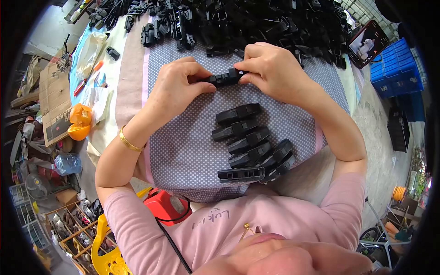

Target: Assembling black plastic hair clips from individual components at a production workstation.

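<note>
Between my two hands, above the dotted grey cloth [183, 133], is a black plastic part [224, 79] with a raised block near its right end. My left hand [176, 82] pinches its left end between thumb and fingers. At the other end, my right hand [268, 68] grips it with thumb and forefinger. Closer to me lie several similar black plastic parts [238, 113], set roughly in a row, with a few more bunched at the near right. One long slotted piece [241, 174] lies nearest my body. The held part's exact kind cannot be made out.
A large heap of black plastic parts [256, 27] covers the far side of the table. At the right stand a propped phone [368, 43] and a blue crate [396, 68]. On the left are an orange plastic container [80, 121], a red-handled tool [79, 87] and a cardboard box [54, 101].
</note>
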`<action>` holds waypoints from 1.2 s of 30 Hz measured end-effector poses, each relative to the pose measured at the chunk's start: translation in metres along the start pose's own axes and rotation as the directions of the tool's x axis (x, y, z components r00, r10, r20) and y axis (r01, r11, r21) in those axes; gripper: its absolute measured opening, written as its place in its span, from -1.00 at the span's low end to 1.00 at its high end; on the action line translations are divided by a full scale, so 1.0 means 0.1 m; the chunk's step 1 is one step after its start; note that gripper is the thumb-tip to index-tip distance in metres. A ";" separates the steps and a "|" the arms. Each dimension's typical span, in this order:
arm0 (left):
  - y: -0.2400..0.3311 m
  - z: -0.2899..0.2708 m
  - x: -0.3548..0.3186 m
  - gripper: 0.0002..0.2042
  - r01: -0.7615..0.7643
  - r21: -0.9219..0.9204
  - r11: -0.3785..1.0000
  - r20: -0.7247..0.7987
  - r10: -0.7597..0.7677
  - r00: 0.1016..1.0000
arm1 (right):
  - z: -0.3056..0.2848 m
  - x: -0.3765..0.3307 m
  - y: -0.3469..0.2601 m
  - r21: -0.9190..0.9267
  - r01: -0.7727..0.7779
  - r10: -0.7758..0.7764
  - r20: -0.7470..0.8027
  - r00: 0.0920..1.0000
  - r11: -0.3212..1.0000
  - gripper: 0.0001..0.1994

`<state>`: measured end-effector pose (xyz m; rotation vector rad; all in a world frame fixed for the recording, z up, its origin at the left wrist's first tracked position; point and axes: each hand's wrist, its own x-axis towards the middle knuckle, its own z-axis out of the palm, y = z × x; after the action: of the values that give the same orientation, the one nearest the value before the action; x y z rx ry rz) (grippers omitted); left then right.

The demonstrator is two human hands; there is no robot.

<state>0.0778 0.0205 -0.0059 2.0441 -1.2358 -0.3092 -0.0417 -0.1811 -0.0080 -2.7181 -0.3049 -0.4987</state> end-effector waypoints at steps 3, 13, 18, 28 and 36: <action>-0.01 0.04 0.01 -0.80 -0.052 -0.065 0.997 0.020 0.053 0.998 | 0.11 0.04 0.00 0.114 0.086 -0.086 -0.006 0.996 0.990 -0.80; -0.03 -0.04 0.20 -0.71 -0.192 0.015 0.981 0.134 0.188 0.973 | 0.07 0.06 0.08 0.045 0.129 -0.114 -0.249 0.962 0.991 -0.66; -0.45 -0.07 0.44 -0.72 -0.122 0.660 0.741 -0.367 0.460 0.808 | 0.19 0.11 0.05 -0.383 -0.010 -0.067 -0.187 0.980 0.924 -0.73; -0.30 -0.23 0.25 -0.81 -0.017 -0.269 0.963 -0.384 -0.091 0.919 | 0.14 0.04 0.05 -0.235 0.013 -0.043 -0.123 0.992 0.972 -0.86; -0.08 -0.01 0.03 -0.73 0.239 -0.429 0.871 0.091 -0.221 0.971 | 0.12 0.05 0.00 -0.217 -0.051 0.024 -0.123 0.992 0.975 -0.83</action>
<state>0.0853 0.0209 -0.0097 1.7901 -0.8444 -0.6806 -0.0336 -0.1758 -0.0163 -2.8836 -0.1748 -0.7210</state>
